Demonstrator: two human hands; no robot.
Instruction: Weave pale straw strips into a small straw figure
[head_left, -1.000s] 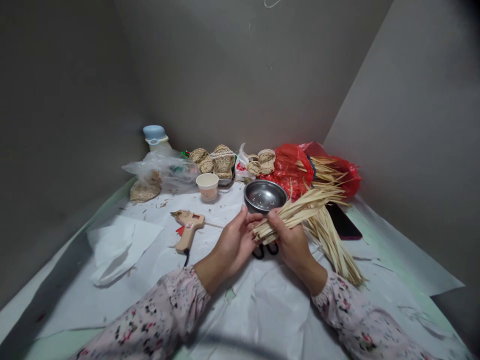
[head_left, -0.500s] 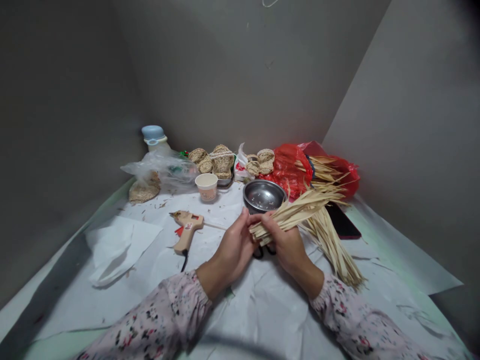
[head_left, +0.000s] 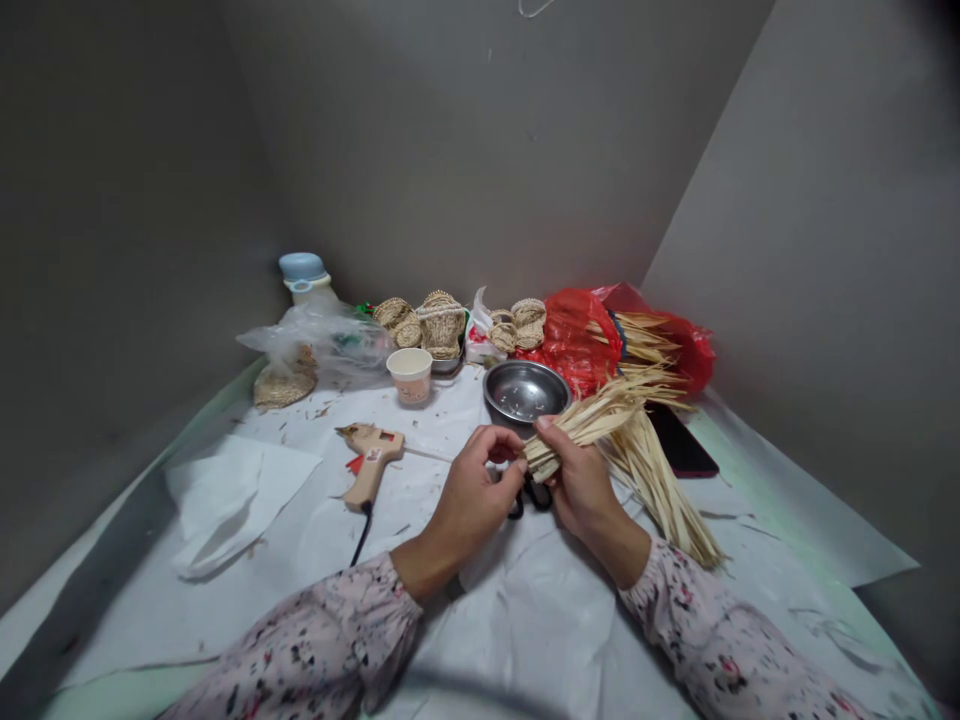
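Note:
A bundle of dried, straw-coloured leaf strips (head_left: 600, 415) is gripped in my right hand (head_left: 589, 490), its cut ends pointing left and its loose ends fanning to the upper right. My left hand (head_left: 472, 495) is curled at the cut ends, thumb and fingertips pinched against them. Another bundle of leaf strips (head_left: 664, 490) lies on the table just right of my right hand. Below my fingers show the black handles of what look like scissors (head_left: 538, 493), mostly hidden. A metal bowl (head_left: 525, 392) with small scraps in it stands right behind my hands.
On the left lie a glue gun (head_left: 371, 462) and crumpled white paper (head_left: 240, 500). A paper cup (head_left: 410, 377), woven straw pieces (head_left: 441, 325), a plastic bag (head_left: 322, 335) and a blue-lidded bottle (head_left: 302, 270) stand behind. Right: red bags (head_left: 574, 335) of strips, a phone (head_left: 679, 440).
My left hand has turned, its thumb coming down and its fingers curling over the cut ends. My right hand and the bundle have shifted slightly right.

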